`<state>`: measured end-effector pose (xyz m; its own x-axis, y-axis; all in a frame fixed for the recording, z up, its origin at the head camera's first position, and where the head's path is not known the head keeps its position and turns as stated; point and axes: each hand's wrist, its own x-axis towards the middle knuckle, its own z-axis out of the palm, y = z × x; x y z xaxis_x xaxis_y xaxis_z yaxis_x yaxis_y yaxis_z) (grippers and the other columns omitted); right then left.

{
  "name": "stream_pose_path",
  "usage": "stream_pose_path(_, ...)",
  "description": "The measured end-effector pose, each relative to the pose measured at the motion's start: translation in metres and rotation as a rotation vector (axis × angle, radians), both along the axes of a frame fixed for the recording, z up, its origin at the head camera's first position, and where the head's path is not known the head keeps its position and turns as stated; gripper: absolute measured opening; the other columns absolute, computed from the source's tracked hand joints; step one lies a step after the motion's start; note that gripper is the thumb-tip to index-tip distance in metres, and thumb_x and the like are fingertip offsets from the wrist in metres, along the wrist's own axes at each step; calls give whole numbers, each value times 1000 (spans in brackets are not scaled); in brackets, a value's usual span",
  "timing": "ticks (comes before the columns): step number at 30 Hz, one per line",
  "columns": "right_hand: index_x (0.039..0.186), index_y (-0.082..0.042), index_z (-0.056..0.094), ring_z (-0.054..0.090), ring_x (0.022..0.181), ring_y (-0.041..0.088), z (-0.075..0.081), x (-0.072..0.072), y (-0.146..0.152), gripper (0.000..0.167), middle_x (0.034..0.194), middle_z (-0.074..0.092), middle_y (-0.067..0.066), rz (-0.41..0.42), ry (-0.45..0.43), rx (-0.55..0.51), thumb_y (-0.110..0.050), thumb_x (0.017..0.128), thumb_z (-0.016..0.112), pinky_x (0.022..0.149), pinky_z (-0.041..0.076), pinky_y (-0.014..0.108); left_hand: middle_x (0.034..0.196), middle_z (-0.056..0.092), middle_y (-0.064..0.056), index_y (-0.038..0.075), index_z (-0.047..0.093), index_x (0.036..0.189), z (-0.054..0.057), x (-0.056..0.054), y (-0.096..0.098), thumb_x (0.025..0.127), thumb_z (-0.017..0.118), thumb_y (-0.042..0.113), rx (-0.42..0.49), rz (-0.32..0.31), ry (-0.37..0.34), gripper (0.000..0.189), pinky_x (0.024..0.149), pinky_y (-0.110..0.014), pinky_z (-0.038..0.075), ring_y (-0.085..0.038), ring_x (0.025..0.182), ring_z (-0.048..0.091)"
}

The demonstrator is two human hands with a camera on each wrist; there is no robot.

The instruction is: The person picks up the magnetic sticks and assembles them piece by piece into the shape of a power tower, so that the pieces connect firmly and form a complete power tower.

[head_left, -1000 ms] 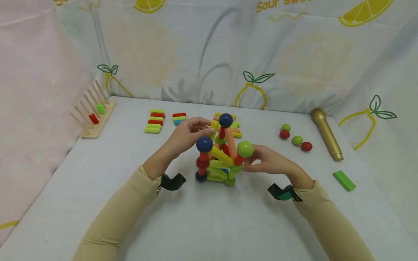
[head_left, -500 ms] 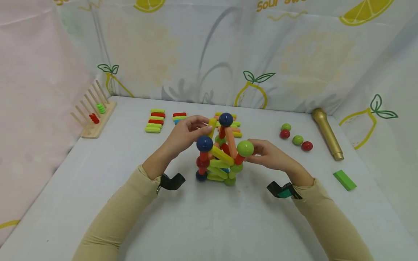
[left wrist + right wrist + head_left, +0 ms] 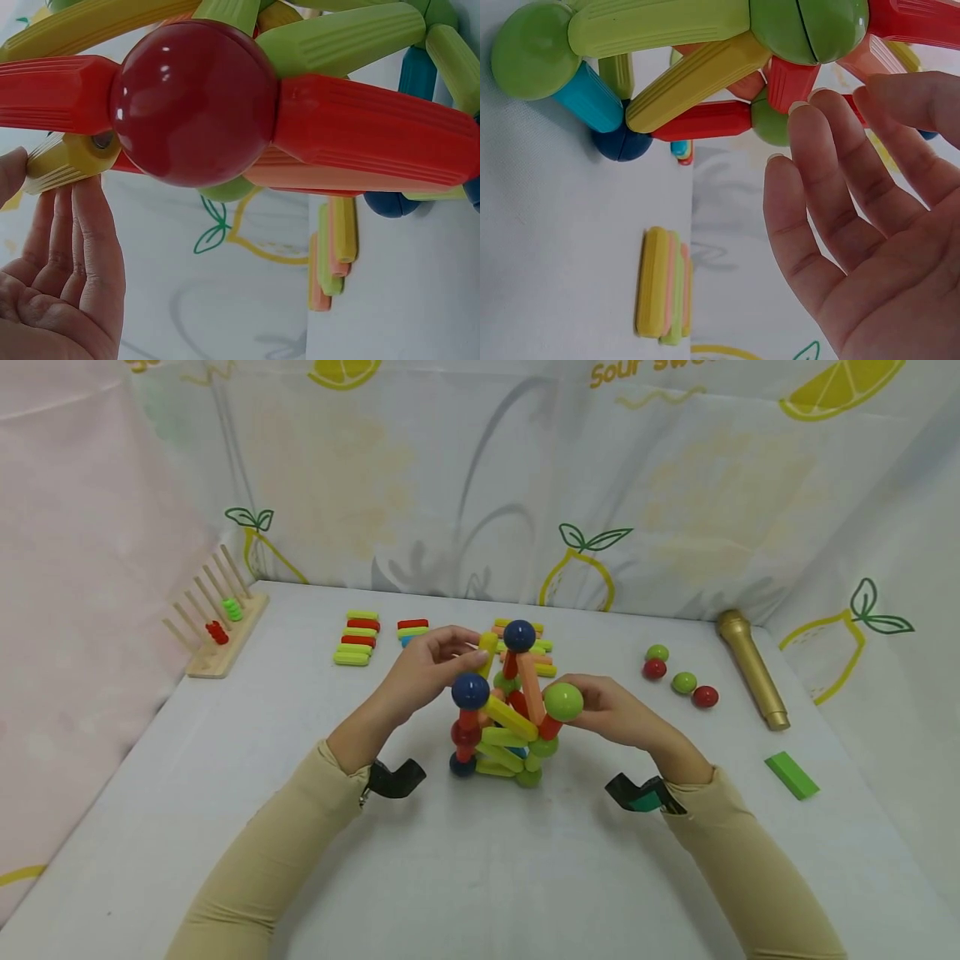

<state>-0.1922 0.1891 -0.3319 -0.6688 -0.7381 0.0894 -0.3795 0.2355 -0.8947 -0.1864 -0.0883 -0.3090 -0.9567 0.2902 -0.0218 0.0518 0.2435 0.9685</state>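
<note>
A structure of magnetic rods and balls stands on the table, with dark blue balls (image 3: 470, 691) and a light green ball (image 3: 563, 702) at its upper corners. On its left side my left hand (image 3: 431, 668) pinches a yellow magnetic rod (image 3: 64, 161) between thumb and fingers. That rod (image 3: 487, 650) points upward, and the left wrist view shows its end right beside the dark red ball (image 3: 196, 103). My right hand (image 3: 611, 710) is at the right side, partly behind the light green ball. Its fingers (image 3: 817, 172) are loosely bent, close to the rods, holding nothing.
Sorted rods (image 3: 356, 639) lie at the back left, with more rods (image 3: 543, 670) behind the structure. Red and green balls (image 3: 684, 682), a gold microphone (image 3: 752, 670) and a green block (image 3: 792, 775) are on the right. A wooden peg rack (image 3: 225, 639) stands far left.
My right hand has moved up and slightly inward along the structure's right side. My left hand has shifted the yellow rod slightly left and up, then stayed nearly still.
</note>
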Motion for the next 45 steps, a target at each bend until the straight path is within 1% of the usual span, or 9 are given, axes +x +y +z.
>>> stream_pose_path(5, 116, 5, 55, 55, 101, 24, -1, -1, -1, 25, 109, 58, 14, -10, -22, -2, -3, 92, 55, 88, 48, 35, 107, 62, -8, 10, 58, 119, -1, 0, 1, 90, 62, 31, 2, -8, 11, 36, 84, -39, 48, -22, 98, 57)
stream_pose_path(12, 122, 6, 53, 54, 104, 26, 2, 0, -8, 32, 115, 57, 18, -42, -48, -1, -8, 94, 54, 88, 48, 37, 107, 62, -7, 10, 58, 118, -1, 0, 2, 90, 62, 31, -1, -10, 9, 36, 86, -39, 47, -21, 99, 56)
stream_pose_path(17, 117, 5, 56, 53, 98, 27, 2, -1, -15, 28, 110, 58, 15, -69, -63, 24, -6, 92, 56, 85, 49, 37, 107, 62, -7, 11, 58, 118, -2, 1, 2, 90, 62, 31, 8, -14, 2, 35, 87, -39, 47, -22, 99, 56)
stream_pose_path(20, 115, 5, 56, 52, 97, 27, 1, -1, -17, 25, 107, 58, 13, -66, -64, 33, -5, 92, 55, 86, 48, 36, 107, 62, -7, 10, 59, 118, -3, 1, 2, 90, 62, 31, 7, -13, 5, 35, 87, -39, 47, -21, 99, 56)
stream_pose_path(28, 120, 6, 50, 50, 104, 28, 0, -1, -15, 27, 111, 54, 15, -11, -5, 49, -6, 97, 47, 92, 44, 42, 106, 61, -8, 9, 58, 119, -5, 0, 4, 91, 61, 29, 0, -2, -8, 34, 87, -39, 46, -22, 98, 57)
stream_pose_path(32, 123, 6, 45, 46, 108, 30, -2, 0, -14, 29, 114, 49, 20, -18, -8, 64, -8, 98, 46, 94, 41, 46, 105, 61, -9, 8, 58, 118, -6, 0, 4, 91, 60, 28, 18, -16, -26, 33, 84, -39, 48, -23, 96, 57)
stream_pose_path(36, 125, 6, 42, 44, 110, 32, -3, 1, -13, 30, 116, 47, 21, -29, -10, 67, -4, 97, 46, 95, 39, 50, 106, 60, -10, 8, 57, 119, -8, 1, 5, 92, 59, 27, 13, -34, -32, 33, 82, -38, 48, -24, 96, 57)
stream_pose_path(41, 115, 4, 46, 46, 100, 28, -2, -1, -14, 23, 102, 48, 12, -58, 55, 94, 2, 93, 50, 88, 44, 43, 107, 60, -10, 8, 55, 122, -11, 0, 5, 93, 57, 28, -17, -35, -27, 35, 82, -38, 48, -24, 96, 57)
stream_pose_path(45, 111, 2, 50, 49, 94, 27, -3, -3, -16, 24, 99, 52, 11, -118, 119, 74, 4, 88, 58, 84, 47, 39, 108, 60, -11, 8, 54, 124, -11, 0, 4, 94, 56, 28, -6, -53, -32, 37, 83, -39, 48, -24, 97, 57)
